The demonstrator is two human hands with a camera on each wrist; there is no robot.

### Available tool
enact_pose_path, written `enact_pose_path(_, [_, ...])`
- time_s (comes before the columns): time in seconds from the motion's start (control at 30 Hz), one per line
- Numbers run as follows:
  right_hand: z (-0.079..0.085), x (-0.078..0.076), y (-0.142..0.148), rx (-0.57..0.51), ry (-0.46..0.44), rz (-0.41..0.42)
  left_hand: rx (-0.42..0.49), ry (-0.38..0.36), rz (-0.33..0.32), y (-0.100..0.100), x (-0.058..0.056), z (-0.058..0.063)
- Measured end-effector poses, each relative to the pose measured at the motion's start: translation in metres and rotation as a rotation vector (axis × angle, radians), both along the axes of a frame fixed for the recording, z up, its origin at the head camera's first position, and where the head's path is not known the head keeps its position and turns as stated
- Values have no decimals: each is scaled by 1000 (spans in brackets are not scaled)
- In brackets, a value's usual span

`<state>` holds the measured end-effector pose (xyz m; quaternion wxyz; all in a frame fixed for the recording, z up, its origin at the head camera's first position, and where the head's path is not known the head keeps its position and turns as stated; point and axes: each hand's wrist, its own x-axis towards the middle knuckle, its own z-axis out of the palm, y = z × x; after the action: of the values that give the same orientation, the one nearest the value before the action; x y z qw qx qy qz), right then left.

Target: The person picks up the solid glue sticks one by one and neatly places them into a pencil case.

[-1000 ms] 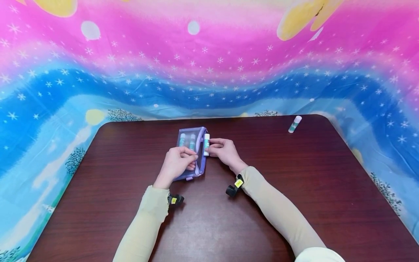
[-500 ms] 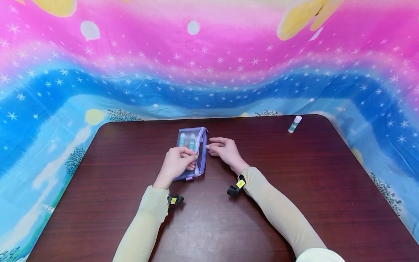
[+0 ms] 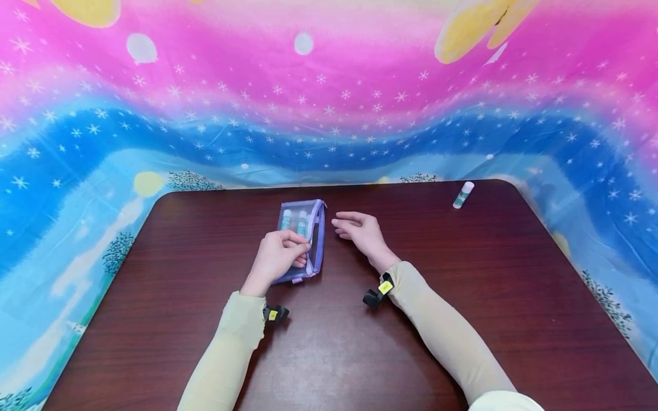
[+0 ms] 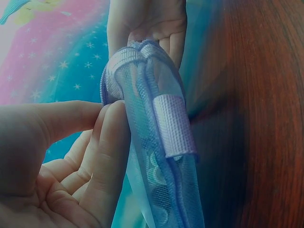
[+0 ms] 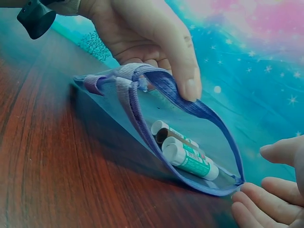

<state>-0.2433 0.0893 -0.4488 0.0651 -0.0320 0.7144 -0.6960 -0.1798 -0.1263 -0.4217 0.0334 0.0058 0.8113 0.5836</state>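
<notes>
A purple mesh zip pouch lies near the middle of the table, its mouth held apart on the right side. My left hand pinches the upper edge of that mouth between thumb and fingers, as the left wrist view also shows. Several white-and-green glue sticks lie inside, seen through the opening in the right wrist view. My right hand, holding nothing, hovers just right of the mouth with fingers loosely extended. Part of the pouch is hidden beneath my left hand.
Another glue stick lies at the table's far right. The dark wood table stretches around the pouch, and a colourful snowflake-patterned cloth hangs behind it. A strap-mounted black camera sits on my right wrist.
One second ago my right hand held a glue stick at the pouch's mouth. The stick has gone into the pouch, and the emptied hand has drawn back rightward. My left hand stays put.
</notes>
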Motion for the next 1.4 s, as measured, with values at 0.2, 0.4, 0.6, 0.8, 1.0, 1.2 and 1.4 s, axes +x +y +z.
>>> enact_pose_path(0.2, [3,0,5,-26,13,-8,7,1,-6,-1,0,0])
enact_pose_path(0.4, [2,-2,12,-39,17,-11,3,3,-8,-2,0,0])
enact_pose_path(0.6, [2,-3,23,-51,24,-30,0,-6,-11,-1,0,0])
enact_pose_path(0.8, [3,-6,33,-41,34,-49,-4,-11,-5,-1,-1,2])
enact_pose_path(1.0, [2,-7,42,-36,42,-55,6,-22,-4,-2,-1,1])
enact_pose_path(1.2, [0,-6,50,-34,40,-70,-3,-21,-4,-2,-2,-1])
enact_pose_path(1.4, [-2,-6,57,-24,35,-78,-12,-14,-5,-3,-1,-1])
